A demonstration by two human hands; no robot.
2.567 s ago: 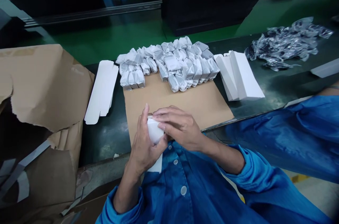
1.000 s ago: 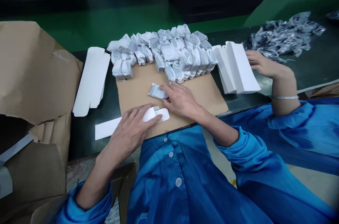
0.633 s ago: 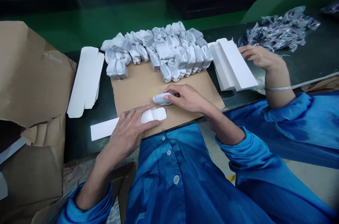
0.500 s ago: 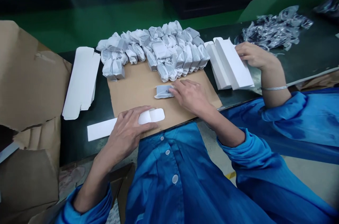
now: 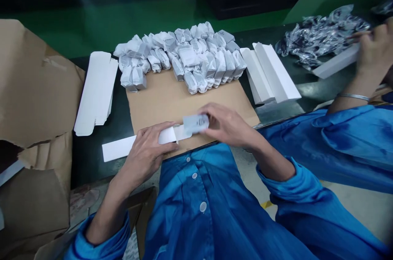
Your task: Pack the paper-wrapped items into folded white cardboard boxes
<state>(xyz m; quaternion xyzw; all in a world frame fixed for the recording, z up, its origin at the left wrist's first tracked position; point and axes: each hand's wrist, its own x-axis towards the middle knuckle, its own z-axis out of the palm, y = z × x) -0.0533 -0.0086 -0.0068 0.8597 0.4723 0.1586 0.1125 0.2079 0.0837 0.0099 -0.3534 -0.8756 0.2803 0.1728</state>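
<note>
My left hand (image 5: 147, 147) is wrapped round a long white box (image 5: 118, 148) that lies across the front edge of the cardboard sheet (image 5: 159, 106). The box's right end is open, with a flap sticking out. My right hand (image 5: 229, 125) grips a small wrapped packet (image 5: 195, 123) by its right end and holds it over that flap, in line with the opening. The packet is slightly blurred. Behind my hands, a heap of similar wrapped packets (image 5: 187, 56) covers the back of the sheet.
Flat white cartons (image 5: 95, 92) lie left of the sheet, beside a large brown cardboard box (image 5: 37, 84). White boxes (image 5: 273, 73) stand to the right. Further right, a co-worker's hand (image 5: 376, 49) holds a white box (image 5: 337, 61) near plastic-wrapped items (image 5: 325, 32).
My right hand has lifted the small packet off the sheet and brought it nearer, to the box's open end. The co-worker's hand has moved right, away from the white boxes, with one box.
</note>
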